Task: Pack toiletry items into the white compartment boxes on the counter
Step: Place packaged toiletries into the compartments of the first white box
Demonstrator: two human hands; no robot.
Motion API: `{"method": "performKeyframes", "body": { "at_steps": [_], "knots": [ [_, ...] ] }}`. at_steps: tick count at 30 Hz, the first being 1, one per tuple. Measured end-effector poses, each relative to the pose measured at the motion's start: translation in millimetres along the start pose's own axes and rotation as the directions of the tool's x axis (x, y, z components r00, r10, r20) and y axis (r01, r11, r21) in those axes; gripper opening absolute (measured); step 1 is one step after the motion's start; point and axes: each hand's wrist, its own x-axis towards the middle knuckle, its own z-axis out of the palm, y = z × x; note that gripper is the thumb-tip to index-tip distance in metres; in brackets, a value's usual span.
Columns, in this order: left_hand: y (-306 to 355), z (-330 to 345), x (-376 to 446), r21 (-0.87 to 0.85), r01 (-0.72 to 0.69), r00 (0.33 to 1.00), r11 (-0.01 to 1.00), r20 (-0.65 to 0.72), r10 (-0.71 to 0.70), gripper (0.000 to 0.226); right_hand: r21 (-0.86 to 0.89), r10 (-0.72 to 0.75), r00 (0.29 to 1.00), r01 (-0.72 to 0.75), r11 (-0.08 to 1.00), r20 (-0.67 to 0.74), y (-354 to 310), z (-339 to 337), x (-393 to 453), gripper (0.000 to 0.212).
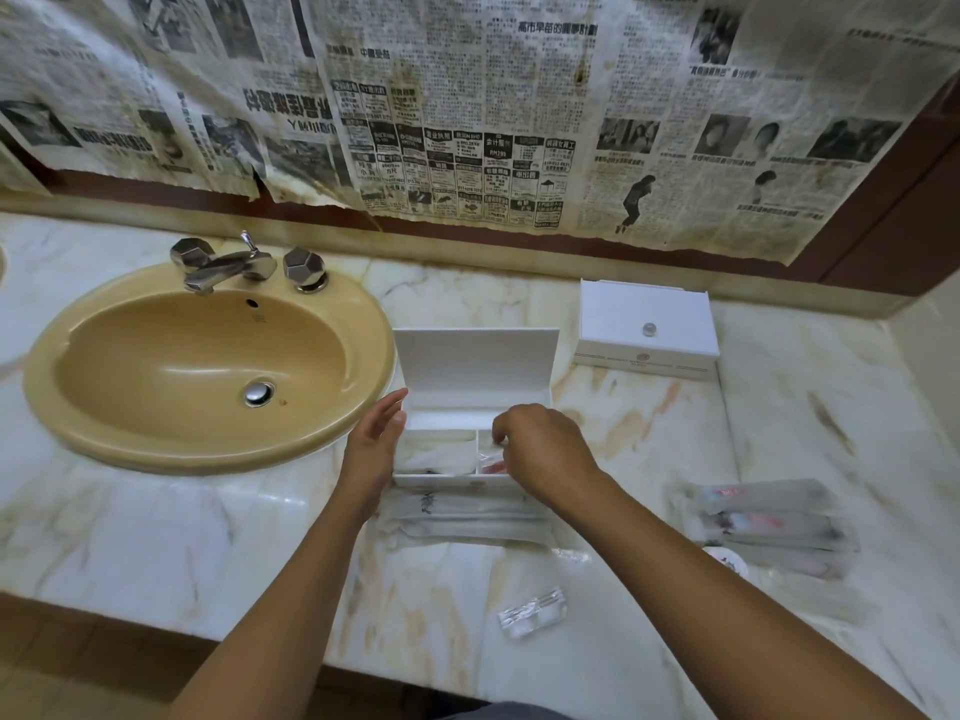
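Nearest me, a small clear plastic sachet (532, 614) lies at six o'clock, long axis crosswise, closer to my right hand (540, 449), whose curled fingers dip into the open white compartment box (475, 407); whether they pinch anything, I cannot tell; left hand (375, 439) flat, steadying.

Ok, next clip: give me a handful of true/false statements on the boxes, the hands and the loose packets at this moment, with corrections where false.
1. The open white box has its lid raised. True.
2. The second white box near the wall is also open. False: its lid is shut, with a small knob on top.
3. The right hand reaches into the open box's right compartment, fingers curled down at a packet there. True.
4. The left hand holds a packet. False: it holds nothing, its fingers straight beside the box's left side.
5. Wrapped packets lie on the counter to the right of the open box. True.
6. The sink is full of water. False: its basin is dry and the drain shows.
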Motion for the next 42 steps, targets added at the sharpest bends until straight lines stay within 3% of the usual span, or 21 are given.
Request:
{"method": "performKeyframes", "body": {
  "at_steps": [3, 6, 13, 17, 22, 26, 31, 35, 38, 42],
  "knots": [
    [-1.1, -0.5, 1.2, 0.002, 0.003, 1.000, 1.000, 0.002, -0.003, 0.031, -0.051, -0.037, 0.999, 0.039, 0.998, 0.038, -1.3, 13.0, 9.5, 0.006],
    [-2.2, -0.9, 1.9, -0.005, 0.004, 1.000, 1.000, 0.003, -0.004, 0.030, -0.041, 0.005, 0.998, -0.002, 0.999, 0.066, 0.4, 24.7, 15.2, 0.025],
    [-1.9, -1.2, 1.6, -0.011, 0.001, 1.000, 1.000, 0.000, -0.001, 0.030, 0.090, 0.090, 0.992, -0.097, 0.991, 0.085, 6.2, 34.4, 18.4, 0.010],
    [-2.3, -1.5, 1.7, -0.005, 0.005, 1.000, 1.000, 0.002, -0.005, 0.030, 0.119, 0.105, 0.992, -0.113, 0.986, 0.071, 9.6, 31.5, 16.9, 0.019],
    [-1.5, -1.2, 0.9, -0.009, -0.001, 1.000, 1.000, 0.004, 0.001, 0.030, 0.171, 0.091, 0.983, -0.118, 0.978, 0.158, 11.0, 39.7, 13.1, 0.033],
    [-1.5, -1.2, 0.7, -0.007, -0.006, 1.000, 1.000, 0.003, 0.006, 0.029, 0.195, 0.083, 0.989, -0.106, 0.975, 0.123, 11.2, 38.1, 8.6, 0.033],
    [-2.2, -1.2, 1.5, -0.008, -0.001, 1.000, 1.000, 0.006, 0.001, 0.030, 0.143, -0.005, 1.000, 0.007, 0.990, -0.019, 4.9, 28.3, -10.0, 0.025],
    [-1.2, -0.3, 0.6, -0.002, -0.002, 1.000, 1.000, 0.003, 0.002, 0.031, 0.181, -0.048, 0.998, 0.054, 0.982, -0.036, -5.1, 22.9, -36.8, 0.022],
    [0.1, 0.2, -0.1, 0.003, -0.013, 1.000, 1.000, -0.003, 0.013, 0.031, 0.150, -0.069, 0.996, 0.060, 0.987, 0.055, -9.6, 28.2, -55.6, 0.022],
    [-0.9, 0.5, 0.1, 0.000, -0.006, 1.000, 1.000, -0.004, 0.006, 0.031, 0.034, -0.117, 0.944, 0.112, 0.993, 0.307, -7.1, 44.1, -71.4, 0.025]
  ]
}}
